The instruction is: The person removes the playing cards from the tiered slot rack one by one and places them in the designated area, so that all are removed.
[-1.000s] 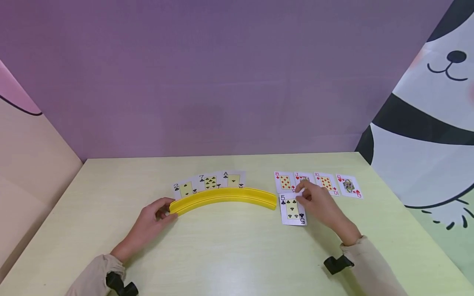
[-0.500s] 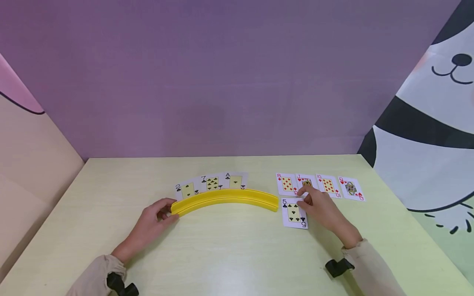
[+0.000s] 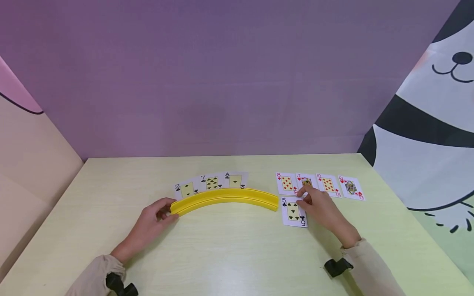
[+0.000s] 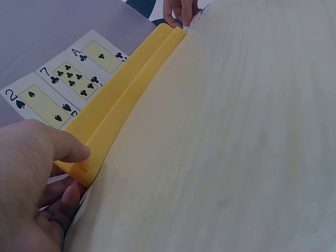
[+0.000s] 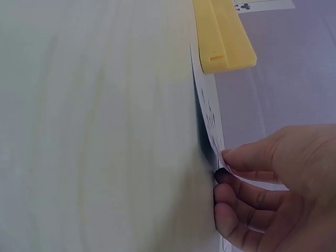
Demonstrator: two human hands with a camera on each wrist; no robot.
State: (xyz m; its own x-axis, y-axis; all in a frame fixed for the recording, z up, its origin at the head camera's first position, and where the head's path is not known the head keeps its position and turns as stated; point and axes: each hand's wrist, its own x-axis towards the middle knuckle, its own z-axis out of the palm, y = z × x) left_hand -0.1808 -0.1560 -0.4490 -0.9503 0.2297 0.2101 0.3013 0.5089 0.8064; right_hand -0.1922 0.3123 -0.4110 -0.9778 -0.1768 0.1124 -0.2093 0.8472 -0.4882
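Observation:
My left hand (image 3: 148, 220) pinches the left end of a yellow curved card holder (image 3: 229, 196) on the table. A two of spades (image 3: 187, 189), a seven of clubs (image 3: 212, 182) and an ace of clubs (image 3: 235, 180) stand in it side by side, lower edges hidden. To the right of the holder, my right hand (image 3: 326, 211) pinches the five of clubs (image 3: 293, 213) by its upper right corner. In the right wrist view that card (image 5: 207, 110) is tilted, with its gripped side raised off the table. The other fingers of that hand curl beneath.
Behind the right hand lie an eight of diamonds (image 3: 286, 183), a jack of hearts (image 3: 303, 177) partly covered by the fingers, a ten of diamonds (image 3: 327, 185) and a queen of hearts (image 3: 351, 188), face up in a row. A purple wall (image 3: 222, 82) rises past the table's far edge.
My right hand and the five of clubs have come slightly nearer to me. The left hand still holds the card holder; the head view has shifted a little.

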